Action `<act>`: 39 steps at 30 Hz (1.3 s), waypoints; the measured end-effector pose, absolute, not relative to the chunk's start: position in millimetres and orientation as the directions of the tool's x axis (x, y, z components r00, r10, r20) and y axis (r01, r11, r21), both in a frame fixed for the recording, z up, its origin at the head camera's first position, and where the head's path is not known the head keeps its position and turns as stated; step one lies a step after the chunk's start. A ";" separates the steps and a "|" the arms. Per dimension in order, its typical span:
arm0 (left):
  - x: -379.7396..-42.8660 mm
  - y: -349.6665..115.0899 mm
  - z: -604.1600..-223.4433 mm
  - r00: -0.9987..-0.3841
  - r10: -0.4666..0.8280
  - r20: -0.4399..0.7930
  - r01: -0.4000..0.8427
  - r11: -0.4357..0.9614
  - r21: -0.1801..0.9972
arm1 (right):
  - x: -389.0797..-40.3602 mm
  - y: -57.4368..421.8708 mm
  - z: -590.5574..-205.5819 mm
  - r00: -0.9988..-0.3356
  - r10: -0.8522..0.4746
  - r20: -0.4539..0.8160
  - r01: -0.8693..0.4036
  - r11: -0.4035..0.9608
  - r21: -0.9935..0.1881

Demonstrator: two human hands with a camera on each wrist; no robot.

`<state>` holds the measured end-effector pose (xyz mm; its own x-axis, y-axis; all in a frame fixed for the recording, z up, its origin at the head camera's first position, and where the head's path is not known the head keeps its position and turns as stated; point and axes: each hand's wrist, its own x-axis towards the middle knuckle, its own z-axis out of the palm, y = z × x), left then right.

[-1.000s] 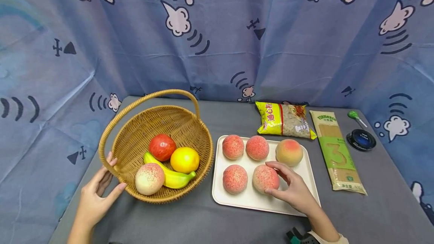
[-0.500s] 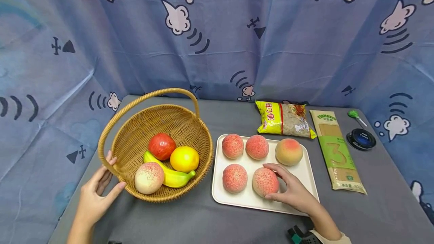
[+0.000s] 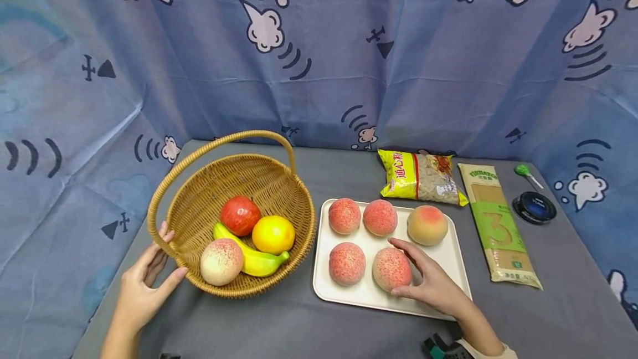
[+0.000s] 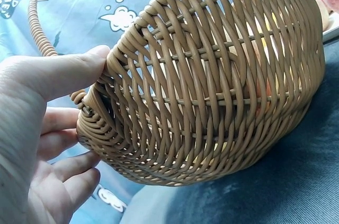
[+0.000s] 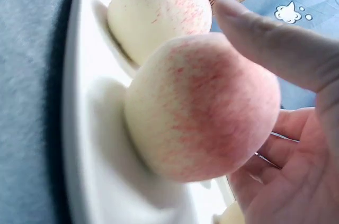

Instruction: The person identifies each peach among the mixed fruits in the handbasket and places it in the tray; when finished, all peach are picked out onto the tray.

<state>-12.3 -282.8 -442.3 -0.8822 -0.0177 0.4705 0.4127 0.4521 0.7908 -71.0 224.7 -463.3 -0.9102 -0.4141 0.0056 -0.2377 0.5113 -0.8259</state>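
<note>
In the head view a wicker basket (image 3: 239, 173) stands at the left. Inside it lie an apple (image 3: 240, 215), a yellow fruit (image 3: 273, 235), a banana (image 3: 261, 263) and a pale peach (image 3: 221, 262). My left hand (image 3: 142, 281) holds the basket's left rim near the handle's foot, the thumb on the outer weave (image 4: 212, 86). At the tray's front, thumb and fingers of my right hand (image 3: 436, 287) are round a pink peach (image 3: 389, 269); the right wrist view shows this peach (image 5: 201, 113) against the tray, the thumb along its top.
The white tray (image 3: 349, 299) also bears several other peaches, one more yellow (image 3: 427, 225). Behind it lies a yellow pasta bag (image 3: 421, 177). A long noodle packet (image 3: 498, 223), a round dark tin (image 3: 534, 207) and a green lollipop (image 3: 523, 170) are at the right.
The head view shifts slightly. Both hands stay where they were, the left at the basket rim and the right round the same peach, which remains on the tray.
</note>
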 end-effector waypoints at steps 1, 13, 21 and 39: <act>-12.2 -282.9 -442.5 -0.887 -0.022 0.462 0.404 0.452 0.795 | -71.3 224.3 -461.2 -0.911 -0.412 0.018 -0.247 0.512 -0.823; -10.8 -285.4 -441.9 -0.892 -0.047 0.449 0.378 0.467 0.799 | -90.1 191.4 -418.7 -0.829 -0.500 0.249 -0.444 0.319 -0.837; -10.7 -286.4 -442.6 -0.884 -0.040 0.466 0.398 0.460 0.794 | -112.2 141.7 -385.2 -0.765 -0.604 0.222 -0.457 0.267 -0.849; -12.3 -283.0 -443.7 -0.876 -0.029 0.481 0.418 0.451 0.789 | -177.2 18.3 -347.8 -0.494 -0.851 0.175 -0.523 0.131 -0.842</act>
<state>-12.3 -283.0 -443.7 -0.8763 -0.0289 0.4810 0.4180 0.4510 0.7886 -177.2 18.3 -347.8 -0.4944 -0.8514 0.1751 -0.5232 0.1306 -0.8422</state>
